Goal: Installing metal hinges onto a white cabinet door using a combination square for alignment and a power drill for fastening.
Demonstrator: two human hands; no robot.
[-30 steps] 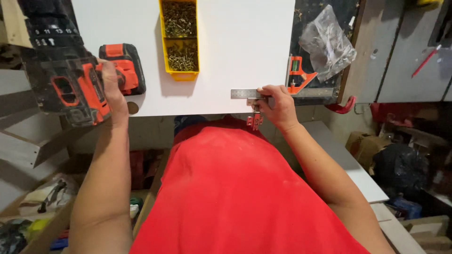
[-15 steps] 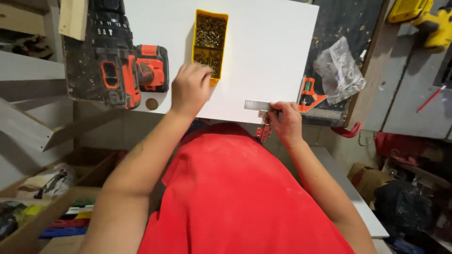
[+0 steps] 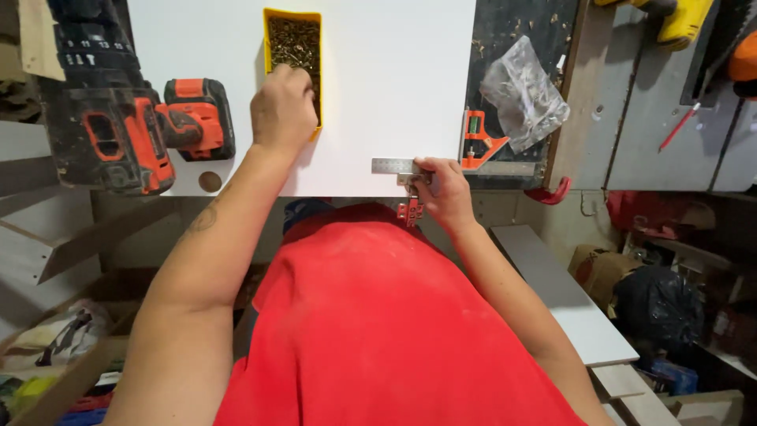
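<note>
Two hands are at work on the white panel (image 3: pixel 378 95), my landmark. Left of it, overlapping its near left corner, lies the orange-and-black drill (image 3: pixel 130 130). On the panel's far middle sits the yellow screw bin (image 3: pixel 272 31); my left hand (image 3: pixel 282 110) reaches into the bin's near end, fingers curled down, though I cannot tell if they grip a screw yet. At the panel's near edge my right hand (image 3: pixel 443 189) pinches the steel ruler (image 3: pixel 392 166) and metal hinge (image 3: pixel 411 207) in place. I'd judge that hold must not slip while a single screw is picked. Half a second ago, the left hand hovered short of the bin.
</note>
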